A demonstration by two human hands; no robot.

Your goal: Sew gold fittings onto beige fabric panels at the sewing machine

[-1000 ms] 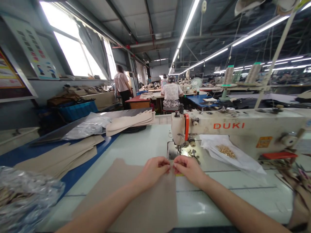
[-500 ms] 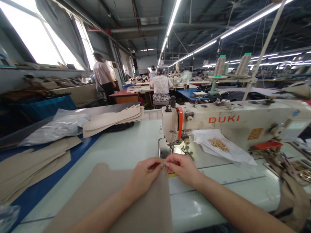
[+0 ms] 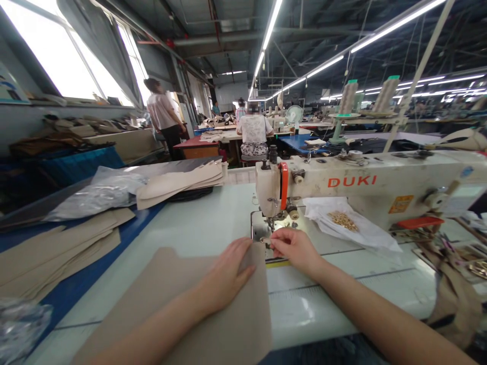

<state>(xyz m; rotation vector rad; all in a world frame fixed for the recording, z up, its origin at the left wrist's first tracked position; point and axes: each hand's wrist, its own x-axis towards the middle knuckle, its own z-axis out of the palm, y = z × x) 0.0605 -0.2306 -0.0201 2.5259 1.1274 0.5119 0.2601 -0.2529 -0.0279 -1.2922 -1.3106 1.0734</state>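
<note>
A large beige fabric panel [image 3: 171, 284] lies on the pale green table of the sewing machine [image 3: 353, 180], its top right corner close to the presser foot. My left hand [image 3: 226, 276] rests flat on this panel, thumb apart from the fingers, holding nothing. To its right, just in front of the needle area, my right hand [image 3: 294, 248] pinches a small tab [image 3: 266, 242] with thumb and index finger. The tab looks light and partly metallic; my fingertips hide most of it. It sits beside the panel's corner, and whether they touch I cannot tell.
Small gold-coloured metal parts [image 3: 343, 221] lie on a white bag [image 3: 369, 235] under the machine arm. Beige cut pieces [image 3: 68, 248] and a clear plastic bag [image 3: 102, 192] lie at left. Brown straps [image 3: 452, 299] hang at the right edge. Other people [image 3: 254, 132] are farther back.
My hands were together, pinching at the panel's corner. They have parted: the left has flattened onto the panel, and the right has shifted slightly right and up with the small tab.
</note>
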